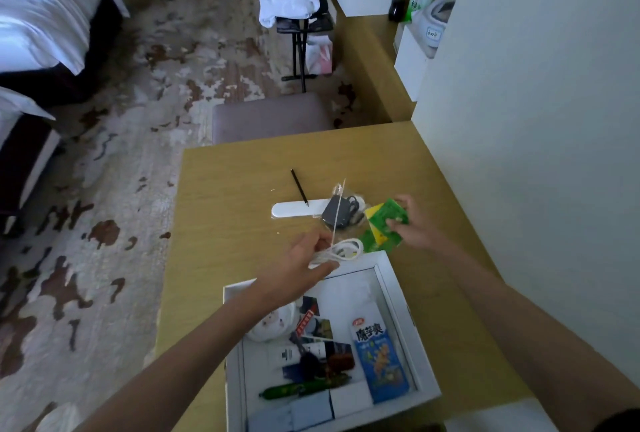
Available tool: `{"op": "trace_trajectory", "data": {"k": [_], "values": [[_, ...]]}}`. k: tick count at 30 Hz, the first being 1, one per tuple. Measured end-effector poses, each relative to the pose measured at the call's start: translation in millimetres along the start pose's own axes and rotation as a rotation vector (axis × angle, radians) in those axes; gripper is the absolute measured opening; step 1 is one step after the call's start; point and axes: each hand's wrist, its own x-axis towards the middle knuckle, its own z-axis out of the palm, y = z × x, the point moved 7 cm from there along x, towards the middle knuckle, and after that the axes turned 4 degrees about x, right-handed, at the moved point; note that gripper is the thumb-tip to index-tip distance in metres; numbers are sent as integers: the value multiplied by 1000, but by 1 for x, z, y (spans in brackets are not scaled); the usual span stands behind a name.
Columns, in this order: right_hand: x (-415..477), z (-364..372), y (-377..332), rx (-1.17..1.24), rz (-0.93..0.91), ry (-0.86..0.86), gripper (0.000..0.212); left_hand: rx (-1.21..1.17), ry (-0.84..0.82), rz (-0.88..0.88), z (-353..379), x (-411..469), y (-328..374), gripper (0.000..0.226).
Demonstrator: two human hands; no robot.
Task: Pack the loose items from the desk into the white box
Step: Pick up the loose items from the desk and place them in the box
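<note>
The wooden desk (242,189) is carrying the white box (412,321) at its near edge, open-topped and sitting just under both arms, so anything lifted needs only a short drop; it is already holding a blue snack packet (379,362), a green pen (301,389) and cards. The left hand (304,255) is closing around a coiled white cable (341,250) right over the box's far rim, probably about to release it inside. The right hand (414,224) is pinching green sachets (384,224) beside the bagged black charger (337,212), while a flat white strip (298,209) and a black pencil (299,187) are lying loose further back.
</note>
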Motion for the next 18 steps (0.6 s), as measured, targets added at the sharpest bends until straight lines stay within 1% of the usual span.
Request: {"op": "trace_trajectory", "data": {"k": [1, 4, 9, 14, 18], "values": [[-9, -5, -7, 38, -10, 11, 49, 34, 3, -1, 8, -5, 0, 31], [-40, -16, -22, 97, -48, 9, 40, 155, 31, -22, 31, -19, -6, 35], [-91, -14, -42, 149, -81, -126, 31, 310, 19, -100, 62, -34, -22, 32], [-131, 4, -45, 1, -86, -309, 21, 444, 29, -183, 78, -29, -24, 29], [-148, 17, -35, -144, -96, -391, 22, 530, 72, -205, 85, -17, -16, 26]]}}
